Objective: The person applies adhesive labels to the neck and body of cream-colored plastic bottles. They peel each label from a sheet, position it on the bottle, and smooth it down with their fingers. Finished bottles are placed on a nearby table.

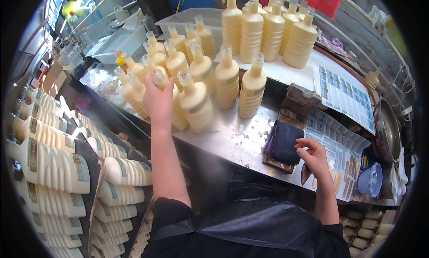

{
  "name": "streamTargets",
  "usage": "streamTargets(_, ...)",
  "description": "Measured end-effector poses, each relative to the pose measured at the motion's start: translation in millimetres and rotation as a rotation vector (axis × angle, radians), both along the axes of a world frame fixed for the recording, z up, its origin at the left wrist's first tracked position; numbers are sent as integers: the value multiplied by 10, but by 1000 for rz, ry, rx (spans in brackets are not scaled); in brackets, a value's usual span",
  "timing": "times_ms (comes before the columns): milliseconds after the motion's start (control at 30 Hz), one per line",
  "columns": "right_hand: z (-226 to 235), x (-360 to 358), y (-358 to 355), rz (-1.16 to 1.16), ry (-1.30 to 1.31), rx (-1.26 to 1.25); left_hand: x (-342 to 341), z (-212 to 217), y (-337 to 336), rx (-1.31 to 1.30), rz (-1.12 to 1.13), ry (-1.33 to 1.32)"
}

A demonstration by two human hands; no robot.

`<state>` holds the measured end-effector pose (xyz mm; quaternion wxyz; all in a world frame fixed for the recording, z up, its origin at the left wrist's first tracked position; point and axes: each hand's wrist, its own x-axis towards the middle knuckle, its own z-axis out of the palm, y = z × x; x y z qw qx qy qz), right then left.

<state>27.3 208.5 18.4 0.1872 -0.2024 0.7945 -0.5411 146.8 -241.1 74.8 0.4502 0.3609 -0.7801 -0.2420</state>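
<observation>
My left hand (158,103) reaches into a group of cream-coloured bottles with clear, uncapped necks. Its thumb and fingers close round the neck of one bottle (157,77), most of whose body is hidden behind the hand. Close by, a larger bottle (195,107) bears a small label on its shoulder, and another ribbed bottle (252,90) stands to the right. My right hand (315,158) hovers beside a dark folded cloth (286,143) on a wooden block, its fingers curled together. Whatever they may pinch is too small to make out.
Label sheets (346,95) lie on the raised white shelf, with more sheets (333,146) below. Tall bottles (252,30) crowd the shelf's back. A metal pan (387,130) and a small pale-blue tub (370,179) stand at right. Labelled bottles (53,168) lie stacked at left.
</observation>
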Motion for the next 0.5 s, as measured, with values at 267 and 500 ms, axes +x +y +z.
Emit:
streamTargets(267, -137, 13, 224, -12, -35, -35, 300, 35, 384, -166, 241, 48)
streamTargets(500, -143, -24, 277, -11, -5, -86, 577, 646, 796, -30, -143, 339)
